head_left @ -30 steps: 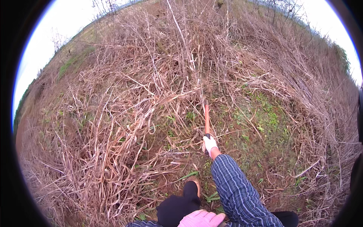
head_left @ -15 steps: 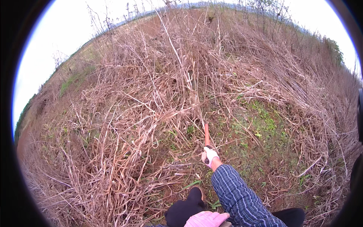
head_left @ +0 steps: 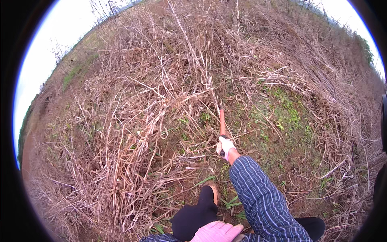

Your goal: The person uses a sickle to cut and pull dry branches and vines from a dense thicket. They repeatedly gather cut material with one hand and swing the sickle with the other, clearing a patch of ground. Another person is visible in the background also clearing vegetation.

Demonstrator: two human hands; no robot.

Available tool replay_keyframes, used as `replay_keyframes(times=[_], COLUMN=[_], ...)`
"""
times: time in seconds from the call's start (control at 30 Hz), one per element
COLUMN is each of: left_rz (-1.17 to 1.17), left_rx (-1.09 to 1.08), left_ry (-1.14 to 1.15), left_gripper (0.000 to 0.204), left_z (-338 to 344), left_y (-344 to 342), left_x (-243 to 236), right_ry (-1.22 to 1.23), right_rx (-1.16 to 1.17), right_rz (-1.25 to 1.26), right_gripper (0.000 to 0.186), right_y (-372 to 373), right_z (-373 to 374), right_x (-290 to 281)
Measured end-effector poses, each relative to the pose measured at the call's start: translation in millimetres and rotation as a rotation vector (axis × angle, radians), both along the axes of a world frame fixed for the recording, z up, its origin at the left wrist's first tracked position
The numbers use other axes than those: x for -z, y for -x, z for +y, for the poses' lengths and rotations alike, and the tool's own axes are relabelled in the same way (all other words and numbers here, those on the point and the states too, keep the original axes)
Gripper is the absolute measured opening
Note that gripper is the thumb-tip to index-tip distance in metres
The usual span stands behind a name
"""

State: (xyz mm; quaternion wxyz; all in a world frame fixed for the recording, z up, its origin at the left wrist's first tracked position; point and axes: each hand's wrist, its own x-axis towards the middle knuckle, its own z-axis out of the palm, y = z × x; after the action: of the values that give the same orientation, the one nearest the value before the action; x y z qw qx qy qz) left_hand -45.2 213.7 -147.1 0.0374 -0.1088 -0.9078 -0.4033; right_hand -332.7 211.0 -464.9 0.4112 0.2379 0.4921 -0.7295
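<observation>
Gripped tight in the right hand (head_left: pixel 225 146), an orange-handled tool (head_left: pixel 221 123) reaches the dry stalks (head_left: pixel 193 80). Cutting seems underway; next needs a firm pull. Left hand (head_left: pixel 217 232) rests loosely open, empty, well behind the tool.

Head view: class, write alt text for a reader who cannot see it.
A gloved right hand grips an orange-handled tool pointed into a tangle of dry brown stalks. The left hand, in a pink glove, rests low by a dark-trousered knee; patches of green ground show.

Two gloved hands, one white (head_left: pixel 225 146), one pink (head_left: pixel 217 232), one orange-handled tool (head_left: pixel 221 123)
</observation>
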Motion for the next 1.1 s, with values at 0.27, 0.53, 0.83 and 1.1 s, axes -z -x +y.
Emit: replay_keyframes(times=[0.27,0.53,0.83,1.1], left_rz=[-0.09,-0.067,-0.211,-0.08], left_rx=[0.212,-0.085,-0.002,-0.059], left_ry=[0.078,0.185,0.133,0.105], left_gripper=[0.028,0.027,0.028,0.029], left_z=[47.1,31.3,17.0,-11.7], left_y=[-15.3,-31.9,-26.3,-12.7], left_x=[3.3,26.8,9.2,21.1], right_ry=[0.176,-0.126,-0.886,-0.778], right_rx=[0.069,-0.324,-0.349,-0.579], right_rz=[-0.253,-0.212,0.836,1.156], right_gripper=[0.016,0.018,0.059,0.061], right_y=[-190.2,-287.1,-169.4,5.1], right_z=[214.2,251.8,205.5,43.8], right_x=[-96.8,-130.0,-113.0,-85.6])
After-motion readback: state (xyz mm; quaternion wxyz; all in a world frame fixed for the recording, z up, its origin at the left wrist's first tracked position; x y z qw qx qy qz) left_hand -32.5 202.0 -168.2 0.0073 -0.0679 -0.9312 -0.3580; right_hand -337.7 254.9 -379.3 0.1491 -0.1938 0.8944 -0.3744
